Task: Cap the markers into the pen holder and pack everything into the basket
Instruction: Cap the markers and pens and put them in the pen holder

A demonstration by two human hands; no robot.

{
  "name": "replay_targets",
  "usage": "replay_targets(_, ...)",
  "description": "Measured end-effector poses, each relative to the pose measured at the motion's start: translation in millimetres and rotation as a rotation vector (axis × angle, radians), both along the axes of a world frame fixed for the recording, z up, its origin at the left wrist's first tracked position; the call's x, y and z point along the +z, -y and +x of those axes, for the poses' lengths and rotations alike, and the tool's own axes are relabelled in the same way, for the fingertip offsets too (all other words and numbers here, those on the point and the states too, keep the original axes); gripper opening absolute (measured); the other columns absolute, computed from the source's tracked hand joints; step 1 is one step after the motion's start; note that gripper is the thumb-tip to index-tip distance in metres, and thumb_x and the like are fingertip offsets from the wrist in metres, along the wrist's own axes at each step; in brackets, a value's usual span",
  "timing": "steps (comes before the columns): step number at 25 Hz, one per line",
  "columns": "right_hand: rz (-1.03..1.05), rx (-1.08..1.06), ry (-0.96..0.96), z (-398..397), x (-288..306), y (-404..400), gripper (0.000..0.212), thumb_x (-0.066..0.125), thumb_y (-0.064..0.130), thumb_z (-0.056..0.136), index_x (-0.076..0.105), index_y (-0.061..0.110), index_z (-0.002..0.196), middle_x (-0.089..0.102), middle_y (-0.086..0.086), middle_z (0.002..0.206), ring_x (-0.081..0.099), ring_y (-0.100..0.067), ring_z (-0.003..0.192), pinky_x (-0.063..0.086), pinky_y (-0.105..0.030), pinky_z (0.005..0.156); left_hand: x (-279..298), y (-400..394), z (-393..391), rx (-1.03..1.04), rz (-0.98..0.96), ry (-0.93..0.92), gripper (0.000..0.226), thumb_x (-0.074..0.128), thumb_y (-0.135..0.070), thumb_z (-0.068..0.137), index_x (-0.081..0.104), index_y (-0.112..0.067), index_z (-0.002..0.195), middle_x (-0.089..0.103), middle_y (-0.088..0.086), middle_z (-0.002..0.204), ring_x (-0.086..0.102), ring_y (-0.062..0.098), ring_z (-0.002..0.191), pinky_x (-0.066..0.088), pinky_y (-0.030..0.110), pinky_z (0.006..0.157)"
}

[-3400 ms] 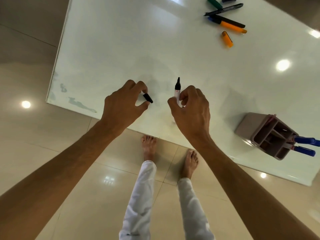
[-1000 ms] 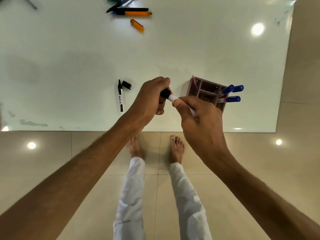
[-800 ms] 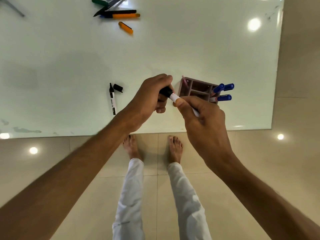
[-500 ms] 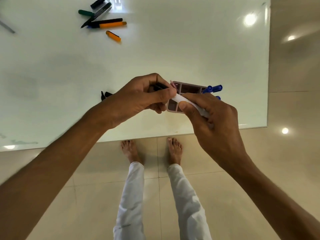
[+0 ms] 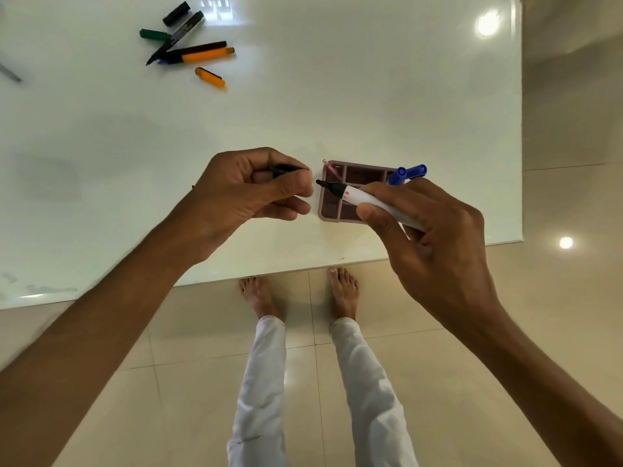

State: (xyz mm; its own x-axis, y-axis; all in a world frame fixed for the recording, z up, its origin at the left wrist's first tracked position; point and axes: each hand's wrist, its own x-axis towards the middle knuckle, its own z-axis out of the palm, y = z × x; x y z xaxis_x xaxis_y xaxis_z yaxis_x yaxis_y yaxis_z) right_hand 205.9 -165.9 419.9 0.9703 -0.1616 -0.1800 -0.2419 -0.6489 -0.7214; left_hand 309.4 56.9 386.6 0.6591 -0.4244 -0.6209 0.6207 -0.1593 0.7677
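Observation:
My right hand [image 5: 435,244] grips a white marker [image 5: 371,201] by its barrel, and the bare black tip points left. My left hand [image 5: 242,193] pinches a black cap [image 5: 286,169] between thumb and fingers, a short gap from that tip. Both hands hover over the near part of the white table [image 5: 337,96]. Just behind the marker stands a mauve pen holder [image 5: 324,210] with several compartments. Two blue-capped markers [image 5: 408,171] stick out of its far right corner, and a thin pink stick [image 5: 329,167] out of its far left one. No basket is in view.
At the far left of the table lie loose markers: a green one [image 5: 155,35], a black one [image 5: 175,37], an orange one [image 5: 202,55] and a separate orange cap [image 5: 210,77]. The table's near edge runs just behind my bare feet; its right edge is close to the holder.
The marker's end sat inside my left hand's grip before; now the black cap and the marker are apart and the tip is bare. The view has shifted right, over the pen holder.

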Motion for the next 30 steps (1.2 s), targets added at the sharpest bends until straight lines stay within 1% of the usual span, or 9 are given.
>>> replay_targets(5, -0.02, 0.021, 0.015, 3, -3, -7, 0.037, 0.066, 0.04, 0.096, 0.076, 0.017, 0.123, 0.073, 0.003, 0.105, 0.063, -0.008, 0.088, 0.046, -0.005, 0.072, 3, 11, -3, -0.091, -0.028, 0.031, 0.026, 0.077, -0.02, 0.085, 0.076, -0.007, 0.108, 0.081, 0.009, 0.091, 0.08, 0.028, 0.081, 0.064, 0.03, 0.072)
replay_targets(7, -0.019, 0.028, 0.019, 4, -3, -7, 0.036, 0.067, 0.039, 0.096, 0.077, 0.016, 0.122, 0.07, 0.006, 0.101, 0.062, -0.005, 0.084, 0.047, -0.003, 0.07, 3, 16, -5, -0.149, -0.012, 0.06, 0.023, 0.071, -0.025, 0.093, 0.072, -0.005, 0.105, 0.078, 0.003, 0.08, 0.078, 0.027, 0.076, 0.062, 0.031, 0.07)
replay_targets(9, -0.006, 0.045, 0.036, 3, -4, -9, 0.033, 0.069, 0.035, 0.096, 0.077, 0.014, 0.12, 0.072, 0.006, 0.1, 0.061, -0.003, 0.081, 0.048, -0.003, 0.074, 2, 22, -11, -0.176, 0.011, 0.053, 0.034, 0.057, -0.036, 0.106, 0.064, -0.003, 0.099, 0.064, -0.003, 0.065, 0.069, 0.023, 0.065, 0.056, 0.035, 0.066)
replay_targets(12, -0.01, 0.067, 0.083, 1, -3, -16, 0.03, 0.071, 0.031, 0.096, 0.079, 0.01, 0.117, 0.079, -0.003, 0.1, 0.066, -0.007, 0.082, 0.05, -0.006, 0.075, -4, 31, -21, -0.037, -0.013, -0.024, 0.049, 0.038, -0.045, 0.11, 0.064, -0.01, 0.086, 0.049, -0.001, 0.058, 0.05, 0.018, 0.054, 0.047, 0.033, 0.06)
replay_targets(16, -0.094, 0.098, 0.133, -2, -6, -31, 0.026, 0.068, 0.027, 0.099, 0.079, 0.01, 0.114, 0.079, -0.006, 0.097, 0.072, -0.019, 0.082, 0.062, -0.035, 0.068, -5, 36, -35, 0.204, 0.008, -0.071, 0.034, 0.041, -0.025, 0.113, 0.052, -0.011, 0.085, 0.04, -0.002, 0.06, 0.036, 0.008, 0.051, 0.036, 0.027, 0.052)
replay_targets(18, -0.119, 0.075, 0.135, -3, -10, -40, 0.024, 0.068, 0.026, 0.098, 0.079, 0.009, 0.111, 0.077, -0.007, 0.093, 0.07, -0.019, 0.076, 0.062, -0.038, 0.061, -6, 36, -39, 0.269, 0.02, -0.128, 0.032, 0.042, -0.022, 0.113, 0.049, -0.011, 0.083, 0.038, -0.002, 0.06, 0.033, 0.006, 0.048, 0.031, 0.024, 0.05)
replay_targets(23, -0.165, 0.065, 0.109, 1, -13, -53, 0.025, 0.066, 0.029, 0.1, 0.08, 0.011, 0.111, 0.076, -0.003, 0.092, 0.065, -0.016, 0.074, 0.052, -0.027, 0.063, -8, 30, -37, 0.302, 0.026, -0.141, 0.034, 0.043, -0.021, 0.112, 0.049, -0.013, 0.08, 0.037, 0.004, 0.064, 0.031, 0.007, 0.047, 0.028, 0.022, 0.048)
replay_targets(28, -0.056, -0.056, 0.05, 3, -13, -64, 0.028, 0.063, 0.033, 0.101, 0.081, 0.012, 0.107, 0.076, -0.003, 0.088, 0.067, -0.018, 0.074, 0.06, -0.038, 0.063, -9, 26, -26, 0.202, 0.02, -0.078, 0.033, 0.041, -0.018, 0.113, 0.047, -0.011, 0.081, 0.046, -0.009, 0.054, 0.033, 0.006, 0.048, 0.03, 0.023, 0.049)
replay_targets(30, 0.004, -0.065, 0.004, 7, -15, -64, 0.028, 0.062, 0.034, 0.102, 0.08, 0.013, 0.107, 0.076, -0.001, 0.087, 0.067, -0.015, 0.073, 0.06, -0.034, 0.066, -10, 22, -21, 0.166, 0.021, -0.076, 0.033, 0.041, -0.019, 0.113, 0.046, -0.011, 0.081, 0.045, -0.012, 0.052, 0.034, 0.005, 0.048, 0.029, 0.024, 0.051)
